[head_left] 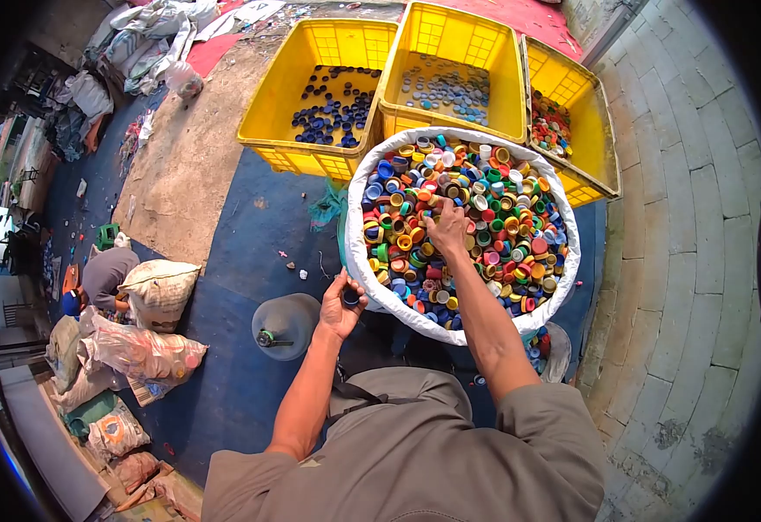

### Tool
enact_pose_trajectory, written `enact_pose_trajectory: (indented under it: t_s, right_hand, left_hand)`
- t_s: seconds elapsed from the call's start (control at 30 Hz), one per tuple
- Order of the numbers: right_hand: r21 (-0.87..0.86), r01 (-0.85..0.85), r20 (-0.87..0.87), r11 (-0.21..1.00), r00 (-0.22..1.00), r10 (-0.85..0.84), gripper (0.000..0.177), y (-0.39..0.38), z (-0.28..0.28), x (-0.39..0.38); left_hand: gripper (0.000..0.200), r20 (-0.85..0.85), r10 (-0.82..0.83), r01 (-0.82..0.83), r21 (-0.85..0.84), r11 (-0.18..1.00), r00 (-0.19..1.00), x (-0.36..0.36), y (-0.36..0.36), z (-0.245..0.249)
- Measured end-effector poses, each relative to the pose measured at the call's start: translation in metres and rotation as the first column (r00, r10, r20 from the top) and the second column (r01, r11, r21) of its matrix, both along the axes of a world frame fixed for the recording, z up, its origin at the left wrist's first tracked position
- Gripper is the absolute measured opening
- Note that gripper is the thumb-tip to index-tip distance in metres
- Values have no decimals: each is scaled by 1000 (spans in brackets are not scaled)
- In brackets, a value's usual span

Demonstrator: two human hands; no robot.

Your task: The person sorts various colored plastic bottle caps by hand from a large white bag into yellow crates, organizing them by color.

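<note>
My left hand point(343, 304) is held palm up near the left edge of a large round container, its fingers curled around at least one dark blue bottle cap point(350, 297). My right hand point(448, 228) reaches into the heap of mixed bottle caps point(507, 226) filling this container. Its fingers are bent down among the caps, and what they pinch, if anything, is hidden. A white cloth rim point(572, 248) runs round the container. Beyond it stand three yellow crates: the left crate point(254, 130) holds dark blue caps, the middle crate point(454, 30) pale blue ones, the right crate point(594, 143) mostly red and orange.
A large clear plastic jug point(287, 326) stands on the blue ground sheet point(224, 296) left of my left arm. At far left a person point(106, 277) bends beside stuffed sacks point(161, 291). A block wall point(685, 261) closes off the right side.
</note>
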State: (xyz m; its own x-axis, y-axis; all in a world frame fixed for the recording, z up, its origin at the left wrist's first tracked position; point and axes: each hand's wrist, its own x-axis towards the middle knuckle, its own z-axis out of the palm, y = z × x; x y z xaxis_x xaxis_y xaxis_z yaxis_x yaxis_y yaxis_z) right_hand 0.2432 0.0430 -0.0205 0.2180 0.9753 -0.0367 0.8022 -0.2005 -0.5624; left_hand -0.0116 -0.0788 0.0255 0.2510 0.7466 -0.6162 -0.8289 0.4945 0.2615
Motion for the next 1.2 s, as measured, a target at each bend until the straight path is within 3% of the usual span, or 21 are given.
enact_pose_trajectory:
  t_s: [0.1,0.3,0.47,0.57,0.6,0.63,0.7,0.73,0.83,0.87,0.97,1.03,1.2]
  right_hand:
    - [-47,33,-26,998,999,-35,58,2,0,-4]
    - [-50,-20,-46,999,999,18,62,0,0,-7]
    - [160,-2,-91,987,996,17,62,-16,5,-2]
    - [217,164,-381,962,922,-72,58,-29,2,6]
    - [159,211,-424,965,897,-126,55,-38,26,4]
    - [99,258,-600,961,786,-149,52,-45,24,8]
    - [-41,307,-864,951,466,-189,46,-60,20,17]
    - [-161,310,-937,937,252,-244,34,-70,23,22]
    - [-266,234,-957,935,-179,-228,30,-104,26,26]
    - [-331,205,-925,921,-263,-273,32,-115,32,26]
    - [-425,177,-859,888,-387,-334,35,-137,46,21]
    - [-390,156,-842,907,-460,-283,36,-145,45,19]
    - [-367,131,-829,921,-495,-260,37,-153,62,16]
  left_hand:
    - [22,7,-19,19,-12,1000,1000,-1,-7,-6]
    - [13,-176,-70,67,-21,998,982,13,-5,-10]
    - [15,-429,-112,111,-27,993,896,30,6,-2]
    - [18,-645,-117,220,81,972,755,35,16,-8]
    - [20,-737,-83,276,145,950,671,34,21,-16]
    - [23,-860,-96,333,89,939,501,33,28,-20]
    - [28,-980,188,485,199,852,71,30,45,-34]
    - [29,-989,147,494,131,859,7,31,53,-22]
    - [30,-966,209,581,82,810,-154,30,72,-25]
    - [33,-944,261,638,74,767,-204,30,77,-26]
    - [36,-894,331,703,25,710,-302,30,88,-31]
    - [40,-868,336,736,-50,676,-367,30,93,-29]
    - [38,-823,414,806,-86,585,-388,29,105,-37]
